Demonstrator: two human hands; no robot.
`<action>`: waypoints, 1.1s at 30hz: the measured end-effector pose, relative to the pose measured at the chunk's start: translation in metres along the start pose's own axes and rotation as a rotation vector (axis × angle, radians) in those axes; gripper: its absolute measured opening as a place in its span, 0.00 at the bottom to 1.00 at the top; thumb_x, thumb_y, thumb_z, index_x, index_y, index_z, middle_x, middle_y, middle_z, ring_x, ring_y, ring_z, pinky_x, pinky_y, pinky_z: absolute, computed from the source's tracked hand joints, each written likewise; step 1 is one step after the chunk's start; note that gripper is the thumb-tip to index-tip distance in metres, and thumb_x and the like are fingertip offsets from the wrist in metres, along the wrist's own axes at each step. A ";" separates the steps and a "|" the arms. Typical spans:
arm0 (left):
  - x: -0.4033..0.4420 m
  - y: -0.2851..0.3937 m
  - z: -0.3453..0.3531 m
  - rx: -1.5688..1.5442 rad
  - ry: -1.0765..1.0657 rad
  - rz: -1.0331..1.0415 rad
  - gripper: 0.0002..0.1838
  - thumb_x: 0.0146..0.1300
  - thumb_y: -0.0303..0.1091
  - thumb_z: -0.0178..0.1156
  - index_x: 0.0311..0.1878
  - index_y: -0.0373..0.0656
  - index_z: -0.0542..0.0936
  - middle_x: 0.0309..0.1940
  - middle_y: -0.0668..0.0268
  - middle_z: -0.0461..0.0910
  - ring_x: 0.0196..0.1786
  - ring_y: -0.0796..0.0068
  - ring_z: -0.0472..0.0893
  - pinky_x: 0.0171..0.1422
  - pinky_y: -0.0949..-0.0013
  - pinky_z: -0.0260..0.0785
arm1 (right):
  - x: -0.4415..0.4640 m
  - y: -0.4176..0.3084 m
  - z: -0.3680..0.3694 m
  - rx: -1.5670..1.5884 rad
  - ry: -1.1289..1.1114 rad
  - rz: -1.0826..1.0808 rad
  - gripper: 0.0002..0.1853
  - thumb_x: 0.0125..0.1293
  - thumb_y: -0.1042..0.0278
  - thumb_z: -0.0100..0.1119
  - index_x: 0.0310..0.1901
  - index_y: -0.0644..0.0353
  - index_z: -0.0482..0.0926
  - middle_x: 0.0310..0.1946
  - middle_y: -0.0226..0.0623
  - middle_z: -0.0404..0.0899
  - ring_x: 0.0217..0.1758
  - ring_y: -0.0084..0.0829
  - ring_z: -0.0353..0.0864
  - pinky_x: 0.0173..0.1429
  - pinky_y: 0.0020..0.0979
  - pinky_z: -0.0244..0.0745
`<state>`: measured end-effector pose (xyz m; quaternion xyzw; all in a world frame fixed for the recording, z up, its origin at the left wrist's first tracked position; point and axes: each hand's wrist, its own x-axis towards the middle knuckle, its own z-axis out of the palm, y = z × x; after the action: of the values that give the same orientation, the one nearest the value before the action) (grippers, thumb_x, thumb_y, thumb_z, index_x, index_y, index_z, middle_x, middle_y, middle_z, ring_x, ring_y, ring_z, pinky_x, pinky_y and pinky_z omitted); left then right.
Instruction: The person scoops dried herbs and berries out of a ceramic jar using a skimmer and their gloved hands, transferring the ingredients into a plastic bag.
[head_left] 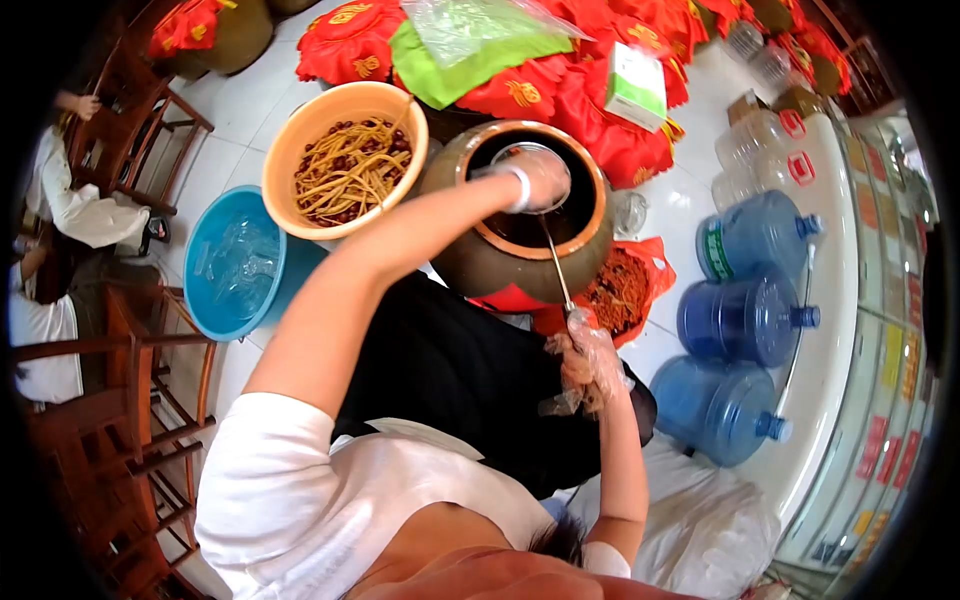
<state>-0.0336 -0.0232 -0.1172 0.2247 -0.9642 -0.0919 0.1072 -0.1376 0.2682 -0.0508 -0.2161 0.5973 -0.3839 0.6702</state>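
Note:
A wide brown earthenware jar (440, 245) with an orange-brown rim stands in front of my knees, its inside dark. In its mouth is the round head of a long-handled metal ladle (556, 258); whether the head has holes is unclear. My right hand (590, 365), in a clear plastic glove, is closed around the handle outside the rim. My left hand (540, 182), with a white band at the wrist, reaches over the ladle's head. Its fingers are blurred and partly hidden. A red bag of reddish shredded food (618, 290) lies right of the jar.
An orange basin (275, 165) holds long tan strands and dark red beads or fruit. Below it stands a blue tub (195, 290) with clear plastic inside. Red-cloth-covered jars (350, 45) fill the back; blue water bottles (735, 320) line the right. Wooden chairs (140, 400) and people are left.

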 end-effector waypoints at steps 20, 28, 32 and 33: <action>-0.048 0.019 -0.076 -0.150 -0.114 -0.492 0.19 0.58 0.39 0.45 0.43 0.32 0.74 0.37 0.42 0.75 0.45 0.47 0.75 0.53 0.57 0.64 | 0.002 -0.002 -0.010 0.208 -0.198 0.107 0.10 0.62 0.59 0.53 0.32 0.57 0.70 0.18 0.25 0.68 0.19 0.18 0.65 0.26 0.21 0.64; -0.056 -0.009 -0.023 -0.007 0.025 -0.170 0.12 0.52 0.35 0.51 0.35 0.36 0.76 0.33 0.49 0.77 0.33 0.51 0.78 0.37 0.56 0.70 | 0.008 0.004 -0.010 -0.167 -0.020 0.006 0.13 0.61 0.59 0.53 0.29 0.61 0.74 0.20 0.31 0.73 0.24 0.22 0.70 0.28 0.26 0.65; -0.056 0.029 -0.069 -0.485 -0.021 -0.473 0.19 0.47 0.42 0.55 0.41 0.40 0.76 0.32 0.49 0.77 0.37 0.54 0.77 0.41 0.58 0.69 | 0.015 0.015 -0.020 -0.203 -0.029 -0.102 0.15 0.60 0.55 0.53 0.30 0.61 0.72 0.17 0.34 0.71 0.19 0.26 0.67 0.25 0.29 0.63; -0.052 0.021 -0.052 -0.438 -0.061 -0.469 0.25 0.45 0.42 0.58 0.46 0.38 0.74 0.36 0.46 0.76 0.42 0.52 0.76 0.45 0.57 0.68 | 0.016 0.013 -0.018 -0.067 -0.086 -0.086 0.16 0.60 0.52 0.53 0.30 0.59 0.71 0.14 0.32 0.67 0.14 0.25 0.62 0.19 0.28 0.58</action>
<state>0.0163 0.0126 -0.0714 0.4094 -0.8462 -0.3262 0.0997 -0.1514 0.2669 -0.0738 -0.2800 0.5709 -0.3824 0.6704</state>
